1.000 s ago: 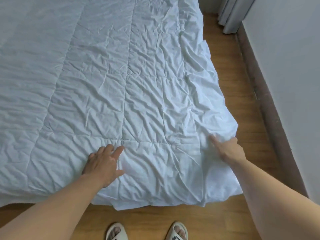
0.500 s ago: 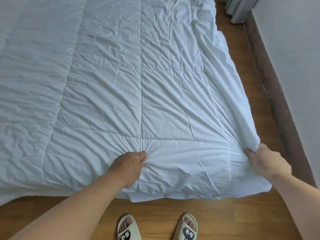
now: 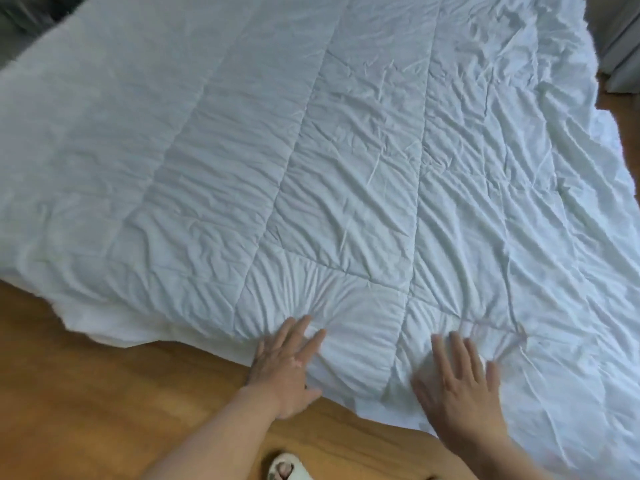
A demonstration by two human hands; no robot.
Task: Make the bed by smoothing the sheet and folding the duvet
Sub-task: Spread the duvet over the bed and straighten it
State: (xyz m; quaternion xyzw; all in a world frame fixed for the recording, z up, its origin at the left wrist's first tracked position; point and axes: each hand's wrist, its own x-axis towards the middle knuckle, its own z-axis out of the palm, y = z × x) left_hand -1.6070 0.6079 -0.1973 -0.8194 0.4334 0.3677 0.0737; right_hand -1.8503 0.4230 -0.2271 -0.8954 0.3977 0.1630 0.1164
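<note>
Since it fills most of the view, the one white quilted duvet [image 3: 346, 168] comes first; it lies spread flat over the bed, its near edge hanging just past the side and slanting from the left of the frame down to the right; its far end, right side and left corner are cut off, so its full length cannot be judged; the long stitched seams, three of them plain to count, run away from the person toward the far end, leaning a little to the right, with shorter cross seams near the hands; whatever lies beneath it is hidden, save a whiter layer showing under the near left edge, and I cannot tell what that is; the wooden floor [image 3: 104, 393] shows along the bottom and left; one grey curtain [image 3: 620, 46] is clipped at the upper right corner; two hands rest palm down on the duvet close to its near edge; the left hand [image 3: 287, 368] has its fingers spread, creases fanning out from them, its heel over the floor; the right hand [image 3: 460, 393] is likewise spread flat, its fingertips blurred; one pale slipper [image 3: 287, 471], toes showing, is cut off at the bottom.
</note>
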